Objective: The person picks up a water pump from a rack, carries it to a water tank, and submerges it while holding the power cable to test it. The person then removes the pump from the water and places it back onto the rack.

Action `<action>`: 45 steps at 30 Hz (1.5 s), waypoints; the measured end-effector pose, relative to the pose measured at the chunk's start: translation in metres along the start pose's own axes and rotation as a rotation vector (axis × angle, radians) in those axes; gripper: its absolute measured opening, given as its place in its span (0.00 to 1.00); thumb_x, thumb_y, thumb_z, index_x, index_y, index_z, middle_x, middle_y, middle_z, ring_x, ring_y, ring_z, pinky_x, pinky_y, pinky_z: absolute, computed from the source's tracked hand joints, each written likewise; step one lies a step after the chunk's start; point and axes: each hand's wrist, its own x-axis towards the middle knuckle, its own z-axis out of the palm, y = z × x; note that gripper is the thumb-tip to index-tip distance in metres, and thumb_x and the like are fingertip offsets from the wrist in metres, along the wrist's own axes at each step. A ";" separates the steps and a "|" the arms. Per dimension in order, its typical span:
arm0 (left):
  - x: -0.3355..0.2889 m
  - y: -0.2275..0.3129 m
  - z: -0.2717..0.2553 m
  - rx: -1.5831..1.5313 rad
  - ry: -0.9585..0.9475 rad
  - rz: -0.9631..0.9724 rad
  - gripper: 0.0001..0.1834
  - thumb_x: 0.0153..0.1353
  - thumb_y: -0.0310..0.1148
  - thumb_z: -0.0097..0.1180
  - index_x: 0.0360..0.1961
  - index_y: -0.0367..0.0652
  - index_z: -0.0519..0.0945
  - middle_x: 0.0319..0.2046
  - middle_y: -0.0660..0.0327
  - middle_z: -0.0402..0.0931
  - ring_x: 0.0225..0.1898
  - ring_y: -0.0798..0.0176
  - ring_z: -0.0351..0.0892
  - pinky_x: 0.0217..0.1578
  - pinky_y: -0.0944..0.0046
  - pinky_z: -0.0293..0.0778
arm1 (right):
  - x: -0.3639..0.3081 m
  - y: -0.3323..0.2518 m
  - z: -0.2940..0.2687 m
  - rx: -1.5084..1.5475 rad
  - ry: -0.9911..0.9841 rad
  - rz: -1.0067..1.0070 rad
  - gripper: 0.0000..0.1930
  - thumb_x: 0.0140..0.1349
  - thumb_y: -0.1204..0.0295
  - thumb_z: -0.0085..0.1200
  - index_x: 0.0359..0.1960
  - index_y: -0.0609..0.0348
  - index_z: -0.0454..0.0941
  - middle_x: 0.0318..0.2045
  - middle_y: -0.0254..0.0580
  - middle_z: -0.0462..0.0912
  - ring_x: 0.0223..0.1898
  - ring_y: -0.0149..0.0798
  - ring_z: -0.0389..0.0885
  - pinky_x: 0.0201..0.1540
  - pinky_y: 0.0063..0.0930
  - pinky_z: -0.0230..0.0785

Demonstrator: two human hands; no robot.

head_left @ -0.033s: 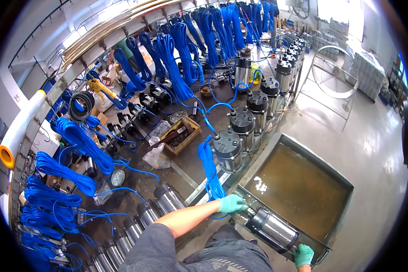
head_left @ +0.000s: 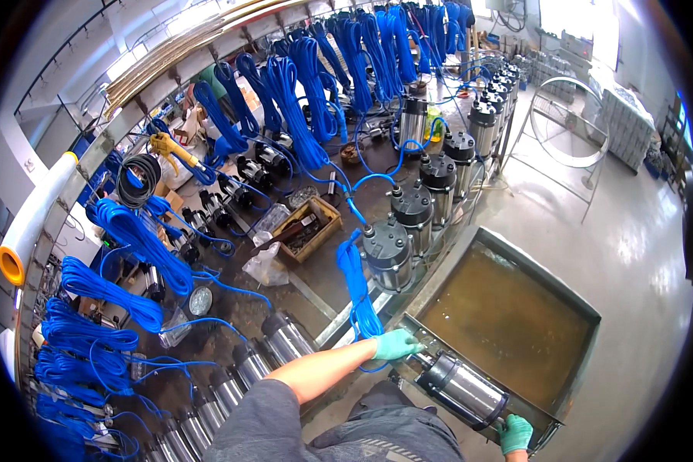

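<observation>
A steel submersible pump motor [head_left: 470, 391] with black end caps lies on its side along the near edge of a metal water tank [head_left: 574, 356]. My left hand [head_left: 396, 345], in a green glove, is closed at the thin fitting on the motor's left end. My right hand [head_left: 515, 433], gloved the same way, has its fingers curled on the motor's right end; the palm side is hidden. Brownish water [head_left: 508, 316] partly fills the tank beyond the motor. A coiled blue cable [head_left: 354, 285] hangs just left of the tank.
Upright motors [head_left: 387, 258] with black caps stand in a row beyond the tank's left corner. A workbench [head_left: 308, 292] on the left carries more motors, a wooden box [head_left: 308, 231] and a plastic bag [head_left: 266, 266]. Blue cable coils [head_left: 292, 115] hang overhead. A wheeled metal frame [head_left: 566, 127] stands far right.
The bright glints on the water have faded. My left hand has shifted very slightly right; the motor and my right hand look almost the same.
</observation>
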 end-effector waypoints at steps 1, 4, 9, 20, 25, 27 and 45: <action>0.008 -0.004 0.006 -0.231 -0.038 -0.171 0.21 0.71 0.49 0.54 0.42 0.39 0.83 0.19 0.63 0.75 0.23 0.64 0.76 0.28 0.61 0.74 | -0.002 0.000 -0.002 0.030 -0.044 0.076 0.19 0.43 0.60 0.73 0.22 0.55 0.72 0.22 0.48 0.78 0.27 0.56 0.78 0.32 0.47 0.71; 0.019 0.000 0.021 -0.380 0.035 -0.300 0.21 0.71 0.51 0.53 0.43 0.42 0.80 0.26 0.59 0.77 0.26 0.60 0.77 0.25 0.59 0.74 | 0.006 -0.008 -0.028 0.328 -0.269 0.339 0.22 0.42 0.57 0.73 0.23 0.59 0.74 0.24 0.53 0.81 0.29 0.58 0.81 0.35 0.47 0.74; -0.016 -0.003 -0.006 0.449 0.185 0.490 0.29 0.68 0.49 0.56 0.64 0.44 0.73 0.63 0.49 0.71 0.62 0.44 0.72 0.63 0.48 0.67 | 0.035 -0.021 -0.081 0.933 -0.643 0.702 0.22 0.62 0.50 0.62 0.28 0.60 0.78 0.20 0.40 0.80 0.19 0.37 0.78 0.22 0.33 0.67; 0.021 0.017 0.004 -0.380 0.020 -0.420 0.19 0.73 0.45 0.50 0.48 0.42 0.83 0.20 0.62 0.77 0.17 0.70 0.71 0.19 0.66 0.63 | 0.014 -0.025 -0.064 1.564 -0.546 1.219 0.19 0.70 0.51 0.56 0.25 0.47 0.72 0.15 0.27 0.66 0.14 0.28 0.60 0.17 0.23 0.51; -0.003 0.020 0.003 0.006 0.194 0.199 0.31 0.69 0.47 0.57 0.64 0.36 0.72 0.45 0.48 0.81 0.46 0.58 0.83 0.48 0.57 0.78 | 0.011 -0.039 -0.063 1.689 -0.311 0.965 0.10 0.70 0.59 0.58 0.43 0.49 0.76 0.21 0.26 0.69 0.17 0.24 0.62 0.19 0.19 0.54; -0.010 0.014 -0.008 0.445 0.074 0.404 0.33 0.59 0.45 0.67 0.62 0.40 0.74 0.55 0.49 0.77 0.58 0.49 0.76 0.59 0.51 0.71 | 0.008 -0.040 -0.058 1.702 -0.268 0.951 0.10 0.70 0.60 0.58 0.46 0.49 0.76 0.21 0.26 0.69 0.18 0.24 0.62 0.20 0.19 0.55; -0.013 0.002 -0.012 0.553 0.159 0.577 0.31 0.60 0.46 0.65 0.61 0.43 0.76 0.57 0.50 0.77 0.55 0.40 0.76 0.58 0.50 0.72 | 0.010 -0.043 -0.058 1.668 -0.226 0.966 0.11 0.70 0.63 0.58 0.48 0.52 0.77 0.22 0.28 0.71 0.20 0.25 0.66 0.21 0.19 0.60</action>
